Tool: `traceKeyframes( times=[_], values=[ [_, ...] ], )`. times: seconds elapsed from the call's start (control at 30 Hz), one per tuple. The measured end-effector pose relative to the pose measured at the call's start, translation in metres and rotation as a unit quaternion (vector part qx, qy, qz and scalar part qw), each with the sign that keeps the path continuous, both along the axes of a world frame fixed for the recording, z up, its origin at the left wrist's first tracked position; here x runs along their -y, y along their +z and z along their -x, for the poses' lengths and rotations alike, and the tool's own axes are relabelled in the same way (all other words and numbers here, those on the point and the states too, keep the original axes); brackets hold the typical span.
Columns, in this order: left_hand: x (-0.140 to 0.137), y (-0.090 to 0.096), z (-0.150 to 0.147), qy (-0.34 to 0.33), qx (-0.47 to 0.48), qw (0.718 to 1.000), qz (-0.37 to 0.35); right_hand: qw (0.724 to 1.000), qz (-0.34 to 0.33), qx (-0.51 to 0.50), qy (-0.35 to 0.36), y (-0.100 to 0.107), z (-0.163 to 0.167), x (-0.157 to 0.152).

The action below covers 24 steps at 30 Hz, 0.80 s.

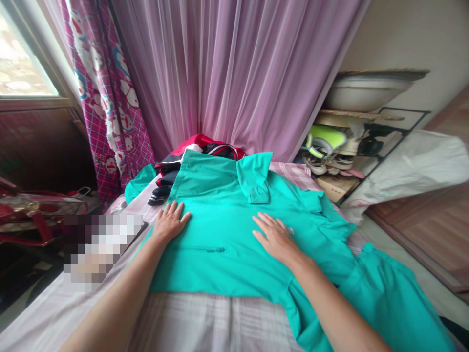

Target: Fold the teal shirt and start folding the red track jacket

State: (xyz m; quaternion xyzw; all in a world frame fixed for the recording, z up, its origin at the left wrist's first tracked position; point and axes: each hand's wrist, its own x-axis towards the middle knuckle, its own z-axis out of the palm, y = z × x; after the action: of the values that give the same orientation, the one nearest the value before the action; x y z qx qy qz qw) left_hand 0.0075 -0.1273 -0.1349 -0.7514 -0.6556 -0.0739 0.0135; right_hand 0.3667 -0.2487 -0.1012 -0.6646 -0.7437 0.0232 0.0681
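Observation:
A teal jacket (216,227) lies spread on the bed, with a zipped pocket (220,250) facing up. Its far side is folded over, and a cuffed sleeve end (256,183) rests on top of that fold. My left hand (170,221) lies flat on the jacket near its left edge, fingers stretched out. On the jacket's right part rests my right hand (274,237), palm down with the fingers spread. Neither hand grips the cloth. Another sleeve (395,288) trails toward the lower right, partly behind my right forearm.
Red and navy clothing (205,144) is heaped behind the jacket on the plaid bedsheet (190,318). Purple curtains (234,73) hang at the back. A shoe rack (384,132) with a basin (370,93) stands right. Something blurred out (102,249) lies at the left edge.

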Motion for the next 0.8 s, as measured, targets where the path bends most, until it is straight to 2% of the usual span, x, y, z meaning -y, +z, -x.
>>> traceKeyframes(
  times=[0.07,0.1,0.23,0.33,0.43,0.53,0.6,0.7,0.8],
  values=[
    [-0.001,0.0,0.001,0.001,0.001,1.0,0.002,1.0,0.021,0.004,0.017,0.002,-0.008,-0.015],
    [-0.002,0.0,0.002,0.001,0.002,1.0,0.004,0.999,0.037,0.012,-0.003,0.001,-0.018,-0.021],
    [-0.002,0.0,0.003,0.004,0.002,1.0,0.013,0.978,0.064,0.04,-0.195,-0.006,-0.08,-0.032],
    [-0.002,0.001,0.002,0.008,0.001,1.0,0.008,0.971,0.051,0.041,-0.231,-0.007,-0.106,-0.031],
    [0.0,0.002,0.001,0.008,-0.003,1.0,0.004,0.972,0.04,0.039,-0.227,-0.006,-0.099,-0.027],
    [0.001,0.004,-0.001,0.008,-0.007,1.0,0.011,0.984,0.023,0.041,-0.169,-0.009,-0.083,-0.019],
    [0.003,0.008,-0.003,0.013,-0.013,1.0,0.022,0.987,0.036,0.041,-0.15,-0.01,-0.079,-0.014],
    [0.007,0.016,-0.008,0.026,-0.023,0.999,0.041,0.979,0.065,0.036,-0.19,-0.005,-0.078,-0.011],
    [0.01,0.022,-0.011,0.03,-0.021,0.998,0.051,0.978,0.051,0.031,-0.199,0.002,-0.06,-0.006]
  ],
)
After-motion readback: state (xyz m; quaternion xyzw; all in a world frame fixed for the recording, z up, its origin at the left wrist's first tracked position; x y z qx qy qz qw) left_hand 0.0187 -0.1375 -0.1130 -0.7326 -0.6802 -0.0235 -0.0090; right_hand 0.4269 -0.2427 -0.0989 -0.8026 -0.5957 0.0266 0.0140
